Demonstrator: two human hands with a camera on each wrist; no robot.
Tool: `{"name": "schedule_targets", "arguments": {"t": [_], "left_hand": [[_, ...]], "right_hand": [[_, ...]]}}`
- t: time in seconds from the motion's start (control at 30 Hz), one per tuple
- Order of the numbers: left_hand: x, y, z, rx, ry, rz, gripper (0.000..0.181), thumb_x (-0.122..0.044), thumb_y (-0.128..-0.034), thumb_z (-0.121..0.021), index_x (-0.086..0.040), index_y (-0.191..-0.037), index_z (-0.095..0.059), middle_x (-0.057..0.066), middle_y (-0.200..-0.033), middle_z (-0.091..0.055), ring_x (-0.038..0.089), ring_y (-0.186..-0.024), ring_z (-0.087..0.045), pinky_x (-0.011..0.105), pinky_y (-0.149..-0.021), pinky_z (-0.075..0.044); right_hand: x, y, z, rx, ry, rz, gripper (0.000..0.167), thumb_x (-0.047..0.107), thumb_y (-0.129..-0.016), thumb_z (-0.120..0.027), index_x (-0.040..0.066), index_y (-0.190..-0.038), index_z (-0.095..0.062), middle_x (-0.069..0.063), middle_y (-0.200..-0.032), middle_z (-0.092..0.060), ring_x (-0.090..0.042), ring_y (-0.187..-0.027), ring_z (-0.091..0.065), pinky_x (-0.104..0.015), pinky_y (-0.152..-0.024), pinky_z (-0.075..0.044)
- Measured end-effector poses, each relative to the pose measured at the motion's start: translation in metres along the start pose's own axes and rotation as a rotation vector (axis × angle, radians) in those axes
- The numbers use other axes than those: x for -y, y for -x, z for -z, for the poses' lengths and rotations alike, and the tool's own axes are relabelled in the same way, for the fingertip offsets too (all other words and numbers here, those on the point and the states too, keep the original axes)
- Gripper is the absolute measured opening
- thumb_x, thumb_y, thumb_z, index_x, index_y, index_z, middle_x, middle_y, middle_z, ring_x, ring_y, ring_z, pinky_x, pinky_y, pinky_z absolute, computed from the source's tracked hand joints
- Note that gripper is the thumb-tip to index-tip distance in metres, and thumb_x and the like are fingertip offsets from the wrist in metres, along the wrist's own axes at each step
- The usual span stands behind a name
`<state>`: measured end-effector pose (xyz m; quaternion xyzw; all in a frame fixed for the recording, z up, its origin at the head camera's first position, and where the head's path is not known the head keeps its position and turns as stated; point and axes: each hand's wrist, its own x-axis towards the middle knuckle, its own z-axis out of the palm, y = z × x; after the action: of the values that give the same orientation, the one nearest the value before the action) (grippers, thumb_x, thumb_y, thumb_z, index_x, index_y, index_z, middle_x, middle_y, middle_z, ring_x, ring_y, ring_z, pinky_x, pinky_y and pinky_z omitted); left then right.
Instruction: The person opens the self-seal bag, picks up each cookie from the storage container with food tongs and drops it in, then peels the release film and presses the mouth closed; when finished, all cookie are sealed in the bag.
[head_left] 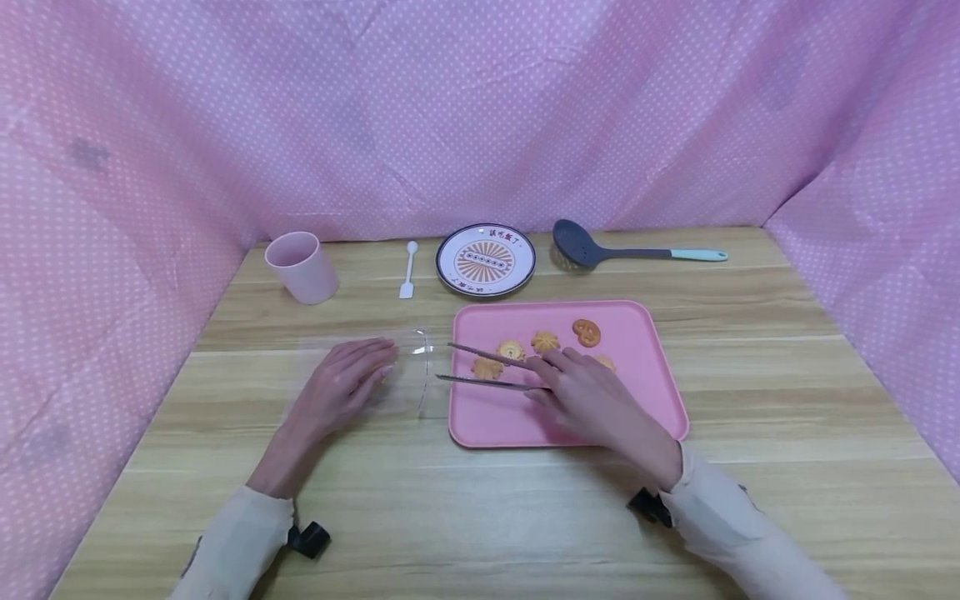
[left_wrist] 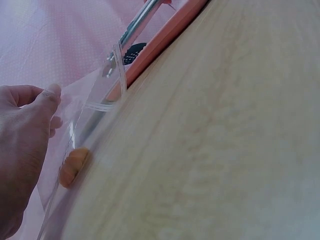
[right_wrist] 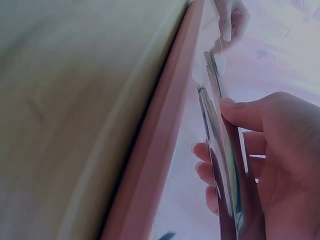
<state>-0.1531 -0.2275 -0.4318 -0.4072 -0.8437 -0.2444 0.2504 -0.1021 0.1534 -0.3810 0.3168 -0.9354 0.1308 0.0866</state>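
A clear plastic zip bag [head_left: 407, 392] lies on the table, and my left hand [head_left: 343, 379] pinches its upper layer between thumb and fingers. The left wrist view shows a cookie [left_wrist: 75, 166] inside the bag. My right hand [head_left: 588, 402] grips metal tongs [head_left: 480, 382], whose tips are spread apart with nothing between them and point at the bag's mouth. Beneath the tongs is a pink tray [head_left: 510, 432] with a pretzel-shaped cookie [head_left: 587, 332], a round cookie [head_left: 511, 350], flower-shaped cookies [head_left: 545, 341] and another partly hidden by the right hand.
Along the table's back stand a pink cup [head_left: 303, 268], a small white spatula [head_left: 409, 271], a patterned plate [head_left: 486, 260] and a dark slotted ladle [head_left: 577, 244] with a light blue handle end. Pink dotted cloth [head_left: 480, 117] hangs behind and at both sides.
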Motion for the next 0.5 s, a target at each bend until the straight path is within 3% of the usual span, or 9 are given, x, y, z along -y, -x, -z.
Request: {"name": "schedule_targets", "arguments": {"t": [0.23, 0.37, 0.5], "left_hand": [[0.0, 0.0, 0.001, 0.001, 0.004, 0.003, 0.03, -0.002, -0.0892, -0.071, 0.002, -0.119, -0.073, 0.018, -0.124, -0.071, 0.037, -0.116, -0.066, 0.052, -0.103, -0.048], [-0.001, 0.0, 0.0, -0.01, 0.005, -0.006, 0.028, -0.003, -0.0911, -0.071, 0.003, -0.119, -0.073, 0.018, -0.124, -0.072, 0.037, -0.115, -0.066, 0.052, -0.102, -0.049], [-0.001, 0.0, 0.0, -0.006, 0.001, -0.005, 0.028, -0.005, -0.0927, -0.07, 0.002, -0.119, -0.073, 0.018, -0.124, -0.072, 0.038, -0.116, -0.066, 0.052, -0.103, -0.048]], "right_hand": [[-0.02, 0.019, 0.013, -0.051, 0.009, -0.026, 0.037, 0.015, -0.092, -0.079, 0.0, -0.125, -0.069, -0.017, -0.11, -0.069, -0.033, -0.092, -0.066, -0.048, -0.078, -0.059], [-0.03, 0.028, 0.02, -0.058, 0.004, -0.064, 0.038, 0.01, -0.09, -0.081, -0.001, -0.124, -0.07, -0.019, -0.112, -0.07, -0.033, -0.089, -0.063, -0.046, -0.076, -0.058], [-0.038, 0.037, 0.022, -0.084, 0.019, -0.053, 0.033, 0.007, -0.087, -0.082, 0.0, -0.118, -0.072, -0.014, -0.102, -0.071, -0.029, -0.08, -0.06, -0.041, -0.068, -0.055]]}}
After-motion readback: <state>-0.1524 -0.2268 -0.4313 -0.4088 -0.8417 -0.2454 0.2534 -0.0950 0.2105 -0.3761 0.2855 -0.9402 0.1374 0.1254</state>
